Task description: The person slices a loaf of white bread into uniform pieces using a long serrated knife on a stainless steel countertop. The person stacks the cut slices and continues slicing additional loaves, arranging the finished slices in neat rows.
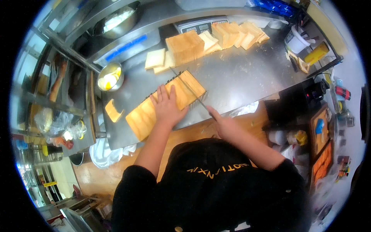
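A long golden-brown bread loaf (143,115) lies slantwise on the steel worktop. My left hand (169,107) rests flat on top of it, fingers spread and pointing away from me. My right hand (224,124) is wrapped round the handle of a long thin knife (189,88). The blade runs across the loaf near its right end, its tip reaching past the far side. Dark upright teeth, like a slicing guide (177,76), show along the loaf's far edge. A bread crust piece (114,110) lies just left of the loaf.
Behind the loaf stand a block of bread (185,47), loose white slices (155,58) and leaning slices (251,34). A metal bowl (111,76) with white and yellow pieces sits left. A white tub (296,40) stands far right. A steel shelf (162,17) spans the back.
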A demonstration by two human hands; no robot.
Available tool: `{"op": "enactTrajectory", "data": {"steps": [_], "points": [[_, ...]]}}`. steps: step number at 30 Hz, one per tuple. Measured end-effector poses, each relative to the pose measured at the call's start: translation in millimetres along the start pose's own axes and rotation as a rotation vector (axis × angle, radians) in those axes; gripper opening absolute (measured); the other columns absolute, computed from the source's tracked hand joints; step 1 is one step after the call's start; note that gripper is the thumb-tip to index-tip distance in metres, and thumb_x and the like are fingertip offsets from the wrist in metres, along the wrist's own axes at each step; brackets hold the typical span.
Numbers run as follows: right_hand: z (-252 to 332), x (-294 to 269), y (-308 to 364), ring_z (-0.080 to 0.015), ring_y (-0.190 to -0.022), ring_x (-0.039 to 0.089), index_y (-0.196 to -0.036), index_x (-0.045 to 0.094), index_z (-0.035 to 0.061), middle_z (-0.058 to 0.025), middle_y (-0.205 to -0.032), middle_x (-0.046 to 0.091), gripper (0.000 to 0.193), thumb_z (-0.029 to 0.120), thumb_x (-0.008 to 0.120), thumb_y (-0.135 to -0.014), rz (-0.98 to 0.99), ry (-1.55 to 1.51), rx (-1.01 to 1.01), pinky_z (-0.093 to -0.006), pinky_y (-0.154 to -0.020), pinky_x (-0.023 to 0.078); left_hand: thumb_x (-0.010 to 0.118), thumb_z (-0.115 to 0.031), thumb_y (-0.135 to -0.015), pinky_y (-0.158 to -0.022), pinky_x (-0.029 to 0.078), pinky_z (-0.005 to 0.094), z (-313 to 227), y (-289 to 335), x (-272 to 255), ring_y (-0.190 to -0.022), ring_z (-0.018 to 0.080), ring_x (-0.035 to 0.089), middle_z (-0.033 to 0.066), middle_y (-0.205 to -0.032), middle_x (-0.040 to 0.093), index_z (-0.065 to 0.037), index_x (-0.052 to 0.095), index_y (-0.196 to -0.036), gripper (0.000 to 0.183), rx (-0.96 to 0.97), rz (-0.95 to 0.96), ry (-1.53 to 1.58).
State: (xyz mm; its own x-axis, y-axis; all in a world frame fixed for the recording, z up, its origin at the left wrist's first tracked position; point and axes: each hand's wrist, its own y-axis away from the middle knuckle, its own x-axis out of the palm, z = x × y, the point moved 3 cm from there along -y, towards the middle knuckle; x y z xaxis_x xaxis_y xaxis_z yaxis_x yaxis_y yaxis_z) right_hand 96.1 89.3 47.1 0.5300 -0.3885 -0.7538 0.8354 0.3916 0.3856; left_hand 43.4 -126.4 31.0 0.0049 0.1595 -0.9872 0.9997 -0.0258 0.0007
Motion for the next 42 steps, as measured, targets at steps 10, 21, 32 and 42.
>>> {"op": "enactTrajectory", "data": {"steps": [10,21,32,42], "points": [[-5.9,9.5,-46.6,-0.0432,-0.076,0.06,-0.124,0.037,0.002,-0.0271,-0.083,0.061,0.036,0.017,0.045,-0.092,-0.118,-0.038,-0.058,-0.0512,-0.066,0.046,0.066,-0.053,-0.07,-0.11,0.005,0.057,-5.7,-2.1,-7.2,-0.138,0.039,0.016,0.0279,-0.146,0.02,-0.007,0.029,-0.142,0.093,0.034,-0.006,0.0],[-4.5,6.2,-36.6,-0.0438,-0.077,0.06,-0.107,0.043,-0.0032,-0.0275,-0.084,0.061,0.024,0.014,0.044,-0.09,0.029,-0.037,0.059,-0.0511,-0.065,0.047,0.069,-0.053,-0.067,-0.108,0.009,0.059,-0.8,0.8,-0.6,-0.135,0.0407,0.021,0.0288,-0.143,0.023,-0.008,0.032,-0.14,0.093,0.056,-0.073,-0.008],[-38.4,33.7,-26.6,-0.0418,-0.079,0.062,-0.106,0.045,-0.004,-0.0262,-0.083,0.063,0.024,0.012,0.044,-0.088,0.052,0.002,0.094,-0.0493,-0.07,0.048,0.071,-0.05,-0.065,-0.107,0.012,0.0591,0.7,2.0,1.9,-0.133,0.0414,0.023,0.0285,-0.141,0.026,-0.007,0.035,-0.138,0.092,0.071,-0.116,0.019],[-52.5,54.9,-17.2,-0.0433,-0.08,0.061,-0.103,0.045,-0.0035,-0.0278,-0.083,0.062,0.02,0.008,0.044,-0.086,0.079,-0.053,0.173,-0.0517,-0.068,0.047,0.072,-0.05,-0.064,-0.108,0.011,0.0587,0.0,-0.7,0.0,-0.134,0.0404,0.022,0.0276,-0.142,0.025,-0.008,0.037,-0.138,0.092,0.022,-0.09,0.035]]}}
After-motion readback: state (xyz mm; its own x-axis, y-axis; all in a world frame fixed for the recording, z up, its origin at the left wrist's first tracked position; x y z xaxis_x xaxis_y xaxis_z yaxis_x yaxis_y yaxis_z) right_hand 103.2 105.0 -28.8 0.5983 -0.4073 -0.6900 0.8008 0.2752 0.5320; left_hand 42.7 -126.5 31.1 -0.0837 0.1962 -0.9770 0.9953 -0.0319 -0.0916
